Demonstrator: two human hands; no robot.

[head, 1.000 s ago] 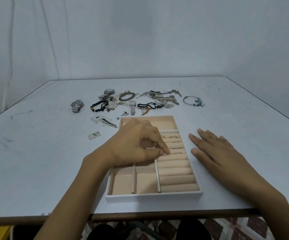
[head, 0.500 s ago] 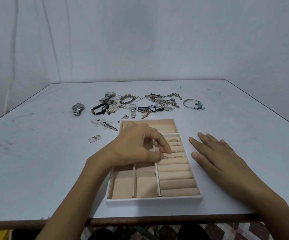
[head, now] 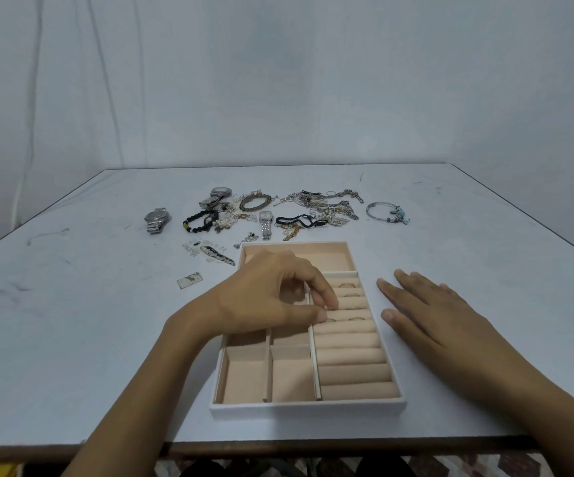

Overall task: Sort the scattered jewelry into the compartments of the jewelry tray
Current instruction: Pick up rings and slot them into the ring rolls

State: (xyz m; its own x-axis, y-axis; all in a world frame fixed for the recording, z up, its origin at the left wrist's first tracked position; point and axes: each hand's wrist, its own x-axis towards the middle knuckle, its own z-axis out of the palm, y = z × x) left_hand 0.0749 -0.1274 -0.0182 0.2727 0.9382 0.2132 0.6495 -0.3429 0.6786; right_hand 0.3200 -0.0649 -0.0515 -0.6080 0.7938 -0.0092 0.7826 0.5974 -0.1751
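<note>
The left hand (head: 272, 299) pinches a small ring (head: 329, 307) at the ring rolls (head: 351, 356) of the jewelry tray (head: 308, 406) (the right hand (head: 433, 316) lies flat, open, beside it); seated too shallowly, the ring may spring out.

White-walled tray (head: 308, 407) w/ peach lining, worktop (head: 72, 321) pale grey-white w/ dark scuffs, bead bracelet (head: 198, 222) blk, watch (head: 156, 218) silver, bangle (head: 387, 212) silver w/ turquoise charms, wall (head: 278, 80) plain off-white.

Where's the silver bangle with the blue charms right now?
In the head view, the silver bangle lies on the table at the right end of the jewelry pile, beyond the tray's far right corner.
</note>
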